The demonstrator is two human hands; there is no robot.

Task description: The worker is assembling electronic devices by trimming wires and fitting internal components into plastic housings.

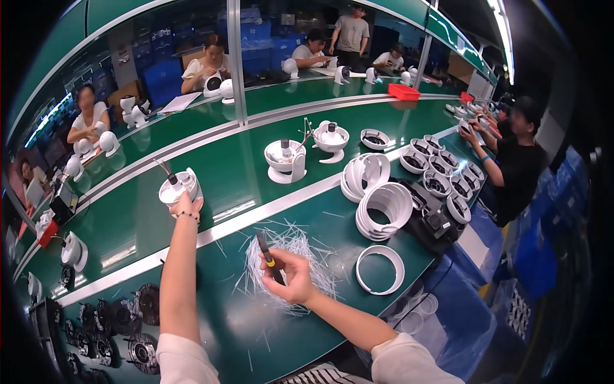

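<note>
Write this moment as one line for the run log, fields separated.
left hand: touching white round unit | right hand: holding black tool with yellow band | table near right hand: loose white strips

A strip light (pixel 504 32) glows overhead, glare streaks the green worktop (pixel 236 166), and edges bend darkly.

Before you stands a green workbench (pixel 224 313), bordered by a pale metal rail (pixel 275 208), beyond which a glossy green conveyor surface (pixel 121 230) carries light reflections and curves across the view. You face a metal upright (pixel 235 64) rising from the line's far side toward a green overhead panel (pixel 54 38), with stacked blue crates (pixel 256 45) in the dimmer area behind. To your upper right, a bright tube light (pixel 502 32) runs along a dark ceiling (pixel 464 25), above blue containers (pixel 537 256) standing beyond the bench.
</note>
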